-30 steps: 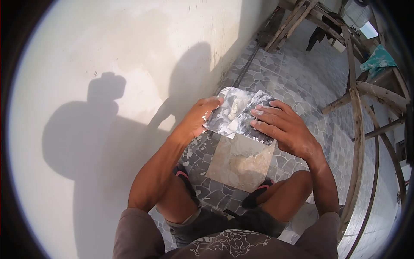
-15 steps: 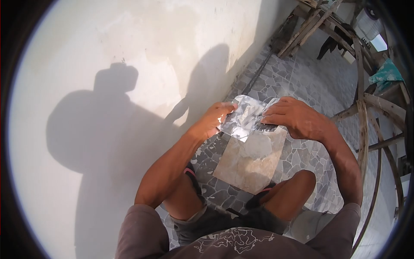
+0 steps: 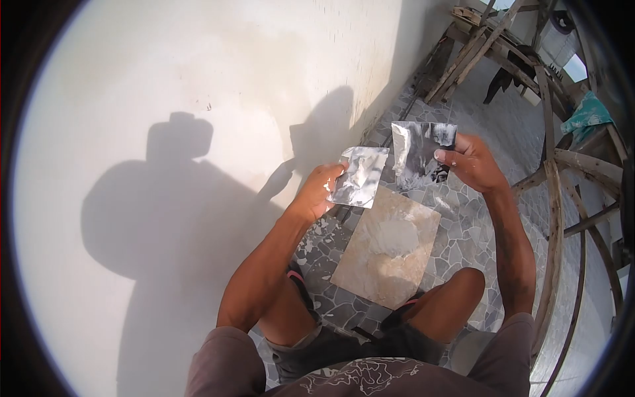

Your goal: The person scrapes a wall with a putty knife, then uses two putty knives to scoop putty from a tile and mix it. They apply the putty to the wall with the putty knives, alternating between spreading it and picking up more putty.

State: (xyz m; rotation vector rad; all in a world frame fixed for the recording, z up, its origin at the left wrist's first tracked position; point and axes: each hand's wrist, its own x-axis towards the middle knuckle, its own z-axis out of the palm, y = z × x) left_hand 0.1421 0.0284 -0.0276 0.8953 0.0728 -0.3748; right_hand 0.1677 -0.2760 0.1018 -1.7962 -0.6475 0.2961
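Observation:
My left hand [image 3: 315, 190] grips the edge of a shiny, thin square putty scraper [image 3: 364, 177] smeared with white paste. To its right, my right hand [image 3: 479, 164] holds a second, darker square putty scraper [image 3: 423, 151], thumb on its near face. White paste is thick along that scraper's left edge and streaks its face. The two scrapers are apart, a narrow gap between them. Below both lies a beige tile [image 3: 360, 268] on the floor, with a patch of white putty [image 3: 395, 238] spread on its upper half.
A pale wall [image 3: 251, 59] with damp-looking patches rises on the left, bearing my shadow. White flecks dot the stone-patterned floor [image 3: 463, 231]. Wooden scaffolding [image 3: 553, 198] stands along the right, a teal cloth [image 3: 587, 116] hanging on it. My knees flank the tile.
The scrapers were together with my hands close. Now my right hand has moved up and right, separating its scraper from the left one and turning its paste-covered face into view.

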